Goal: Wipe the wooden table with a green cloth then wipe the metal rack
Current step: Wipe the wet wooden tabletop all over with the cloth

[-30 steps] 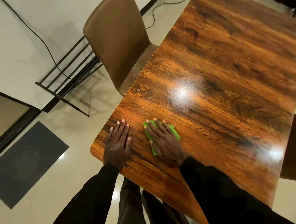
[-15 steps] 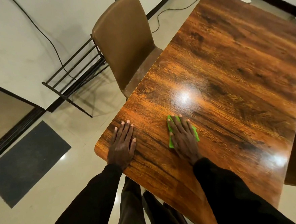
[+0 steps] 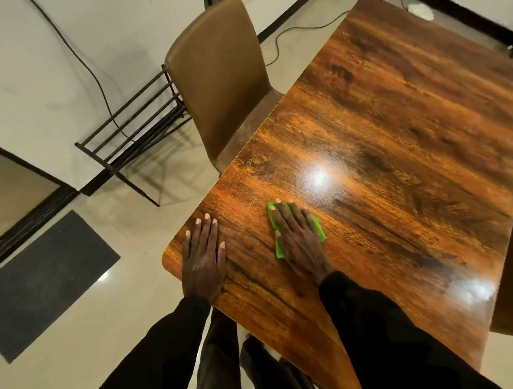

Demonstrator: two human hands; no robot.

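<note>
Left hand [image 3: 203, 258] flat, palm down, fingers straight, together. Right hand [image 3: 299, 243] flat, palm down, fingers seemingly straight.

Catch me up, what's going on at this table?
A person stands at the near corner of the wooden table and is wiping it. The right hand presses flat on a green cloth on the tabletop, while the left hand rests flat on the wood near the edge. The metal rack stands on the floor by the wall, behind the brown chair, untouched, so that step is not yet done.
</note>
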